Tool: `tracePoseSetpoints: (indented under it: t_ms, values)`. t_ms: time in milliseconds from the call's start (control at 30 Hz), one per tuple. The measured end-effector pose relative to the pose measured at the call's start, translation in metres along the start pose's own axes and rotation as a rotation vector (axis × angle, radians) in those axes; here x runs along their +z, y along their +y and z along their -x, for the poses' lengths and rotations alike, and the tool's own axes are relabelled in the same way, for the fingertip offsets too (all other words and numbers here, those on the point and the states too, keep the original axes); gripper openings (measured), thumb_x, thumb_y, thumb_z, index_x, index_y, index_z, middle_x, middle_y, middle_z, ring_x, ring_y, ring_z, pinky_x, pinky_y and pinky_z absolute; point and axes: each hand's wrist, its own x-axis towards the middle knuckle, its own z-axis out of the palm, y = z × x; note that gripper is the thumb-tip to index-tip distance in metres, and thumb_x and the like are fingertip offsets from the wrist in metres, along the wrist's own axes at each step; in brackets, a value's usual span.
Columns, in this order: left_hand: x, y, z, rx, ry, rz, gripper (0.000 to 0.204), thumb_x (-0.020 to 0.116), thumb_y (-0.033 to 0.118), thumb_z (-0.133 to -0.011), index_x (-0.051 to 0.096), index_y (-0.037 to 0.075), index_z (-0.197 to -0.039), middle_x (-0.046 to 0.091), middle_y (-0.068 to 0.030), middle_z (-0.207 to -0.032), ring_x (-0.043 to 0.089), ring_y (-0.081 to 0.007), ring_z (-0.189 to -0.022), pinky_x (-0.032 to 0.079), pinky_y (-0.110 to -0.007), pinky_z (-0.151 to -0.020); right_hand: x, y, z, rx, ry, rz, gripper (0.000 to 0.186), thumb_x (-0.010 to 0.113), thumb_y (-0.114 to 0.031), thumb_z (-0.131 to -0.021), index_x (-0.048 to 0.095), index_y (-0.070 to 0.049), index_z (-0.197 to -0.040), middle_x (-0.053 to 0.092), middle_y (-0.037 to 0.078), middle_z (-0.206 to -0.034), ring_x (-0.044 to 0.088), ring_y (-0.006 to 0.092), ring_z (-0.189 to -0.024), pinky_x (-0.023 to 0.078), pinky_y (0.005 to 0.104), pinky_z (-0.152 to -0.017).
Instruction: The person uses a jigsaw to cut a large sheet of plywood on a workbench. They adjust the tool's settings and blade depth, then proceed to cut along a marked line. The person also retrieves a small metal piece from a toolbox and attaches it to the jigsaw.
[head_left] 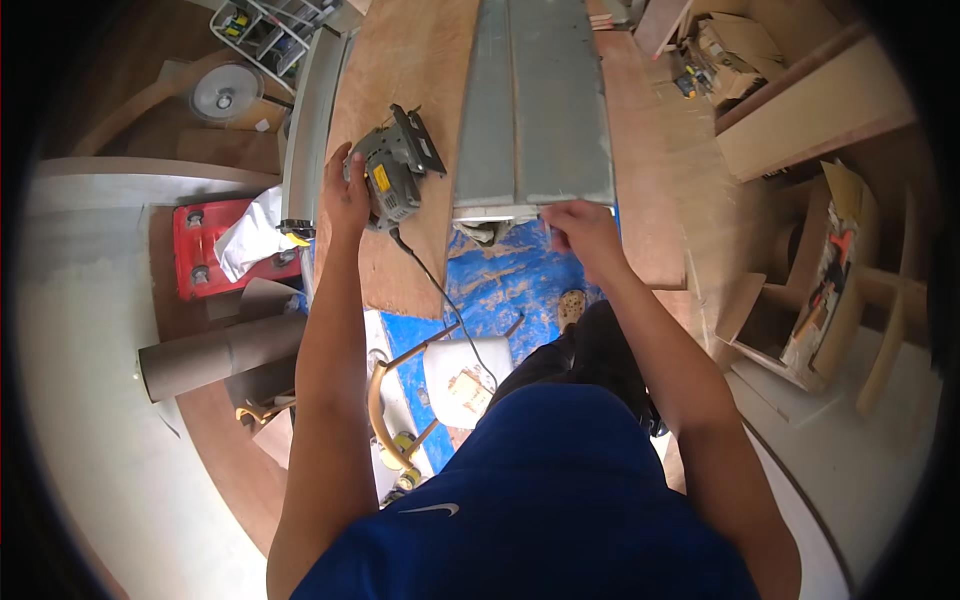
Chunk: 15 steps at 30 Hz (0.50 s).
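My left hand (pixel 346 200) is wrapped around the body of a grey jigsaw (pixel 398 185). The tool lies on its side over a brown wooden board (pixel 410 60), its flat base plate facing away to the right, and a dark cord (pixel 425 268) hangs from its back end. At the front edge of a grey tabletop (pixel 560 110), my right hand (pixel 588 238) is closed with thumb and fingers pinched together. Whatever it may hold there is too small to name.
A white chair (pixel 455 375) with wooden arms stands close on my left, above a blue floor covering (pixel 515 265). Left of the table lie a red wheeled platform (pixel 180 262) and a brown roll (pixel 225 355). On the right are an open wooden frame (pixel 780 275) and another board (pixel 645 150).
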Motion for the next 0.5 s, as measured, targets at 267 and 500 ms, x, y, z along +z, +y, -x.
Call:
tracePoseSetpoints:
  t_ms: [267,500]
  values:
    - [0.051,-0.022,-0.032,-0.157,-0.11,-0.139,0.044,0.049,0.031,-0.111,0.061,0.0,-0.141,0.063,-0.0222,-0.137,0.061,-0.0332,-0.127,0.046,-0.041,-0.109,0.12,-0.005,-0.2,-0.105,-0.203,0.129,0.017,0.077,-0.016,-0.091,0.077,0.001,-0.091,0.07,0.006,-0.074,0.061,0.0121,-0.059,0.048,0.0285,-0.055]
    - [0.059,0.003,-0.043,-0.27,-0.157,-0.015,0.046,0.042,0.031,-0.113,0.06,-0.003,-0.138,0.063,-0.0194,-0.134,0.058,-0.0308,-0.126,0.041,-0.039,-0.112,0.132,-0.004,-0.247,-0.02,-0.252,0.27,0.018,0.077,-0.016,-0.094,0.078,0.002,-0.089,0.07,0.004,-0.073,0.063,0.0094,-0.06,0.048,0.0268,-0.055]
